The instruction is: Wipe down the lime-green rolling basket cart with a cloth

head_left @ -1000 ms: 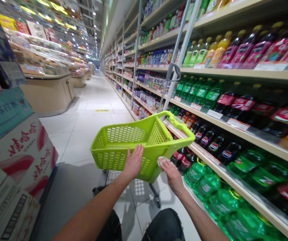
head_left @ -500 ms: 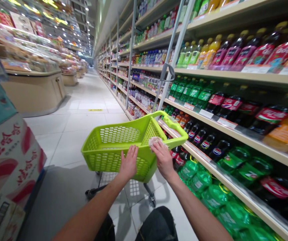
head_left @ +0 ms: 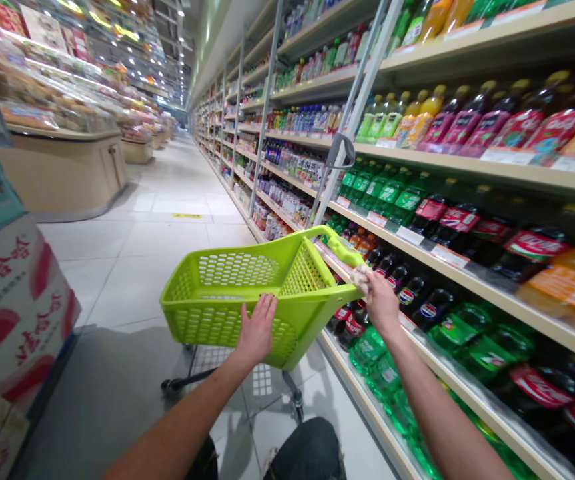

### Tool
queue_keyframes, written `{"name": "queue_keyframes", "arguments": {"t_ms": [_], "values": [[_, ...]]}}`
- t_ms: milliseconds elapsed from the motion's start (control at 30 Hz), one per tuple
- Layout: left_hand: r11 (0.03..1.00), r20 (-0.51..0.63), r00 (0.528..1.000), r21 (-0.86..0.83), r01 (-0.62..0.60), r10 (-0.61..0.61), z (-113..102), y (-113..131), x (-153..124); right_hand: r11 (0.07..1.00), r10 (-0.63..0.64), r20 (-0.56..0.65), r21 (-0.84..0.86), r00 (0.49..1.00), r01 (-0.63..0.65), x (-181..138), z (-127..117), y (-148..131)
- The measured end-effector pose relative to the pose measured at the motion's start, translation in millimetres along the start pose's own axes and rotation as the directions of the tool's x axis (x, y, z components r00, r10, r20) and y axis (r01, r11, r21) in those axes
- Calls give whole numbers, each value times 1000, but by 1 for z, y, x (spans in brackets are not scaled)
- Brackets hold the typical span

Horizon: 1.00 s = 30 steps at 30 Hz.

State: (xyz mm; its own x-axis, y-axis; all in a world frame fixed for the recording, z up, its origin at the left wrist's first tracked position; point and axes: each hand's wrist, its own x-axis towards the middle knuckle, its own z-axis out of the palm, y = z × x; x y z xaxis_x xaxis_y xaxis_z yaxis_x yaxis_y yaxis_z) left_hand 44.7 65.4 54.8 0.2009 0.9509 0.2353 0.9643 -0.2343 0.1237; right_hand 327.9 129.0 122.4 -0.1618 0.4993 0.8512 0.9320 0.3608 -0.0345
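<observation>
A lime-green shopping cart (head_left: 187, 320) with perforated basket walls stands in front of me, its handle (head_left: 345, 251) toward the shelves on the right. My left hand (head_left: 257, 330) rests on the near side of the basket, fingers spread over the rim. In my right hand (head_left: 381, 303) is a crumpled whitish cloth (head_left: 361, 277), pressed against the near corner of the handle. The fingers are closed round the cloth, and part of it is hidden by them.
Shelves of drink bottles (head_left: 410, 200) line the whole right side, close to the cart. Stacked cartons (head_left: 12, 293) stand at left. Farther off is a curved display counter (head_left: 62, 177) with packaged goods. A tiled aisle (head_left: 167, 233) runs between them.
My right hand has moved right with the cloth, from the rim by the basket's inner panel to the handle's corner. My left hand stays on the near rim.
</observation>
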Motion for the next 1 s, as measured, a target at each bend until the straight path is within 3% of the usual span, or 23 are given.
{"name": "queue_keyframes", "arguments": {"t_ms": [67,167,233,333,433,500,600,733,800,900,1000], "values": [[1000,0,1000,6,3,-3,0,2,0,997,-54,68,59,996,50,-8,17,-33],[999,4,1000,37,-14,14,0,-1,-2,952,-278,152,179,949,250,-24,45,-91],[998,-9,1000,56,-26,27,1,-4,-3,925,-356,168,202,919,321,-26,50,-106],[998,-40,999,61,-35,38,2,-7,-4,946,-315,179,142,932,293,-16,31,-75],[999,-33,999,33,-29,30,3,-4,-4,990,-137,85,26,987,135,2,-2,-17],[1000,-20,1000,6,-12,12,2,1,-3,999,-24,35,-29,999,25,9,-14,2],[1000,-14,1000,-21,3,-4,1,6,-2,1000,-9,75,-4,997,10,-1,-2,-23],[1000,-14,1000,-11,-20,20,2,4,-3,951,-296,156,143,942,275,-28,36,-89],[999,-21,999,9,-32,32,3,2,-4,929,-354,141,170,925,329,-31,40,-90],[999,-31,999,23,-39,40,6,0,-4,965,-249,91,108,964,239,-19,19,-43],[999,-45,998,3,-36,36,7,2,-3,999,-44,-14,-12,999,43,-4,-10,9]]}}
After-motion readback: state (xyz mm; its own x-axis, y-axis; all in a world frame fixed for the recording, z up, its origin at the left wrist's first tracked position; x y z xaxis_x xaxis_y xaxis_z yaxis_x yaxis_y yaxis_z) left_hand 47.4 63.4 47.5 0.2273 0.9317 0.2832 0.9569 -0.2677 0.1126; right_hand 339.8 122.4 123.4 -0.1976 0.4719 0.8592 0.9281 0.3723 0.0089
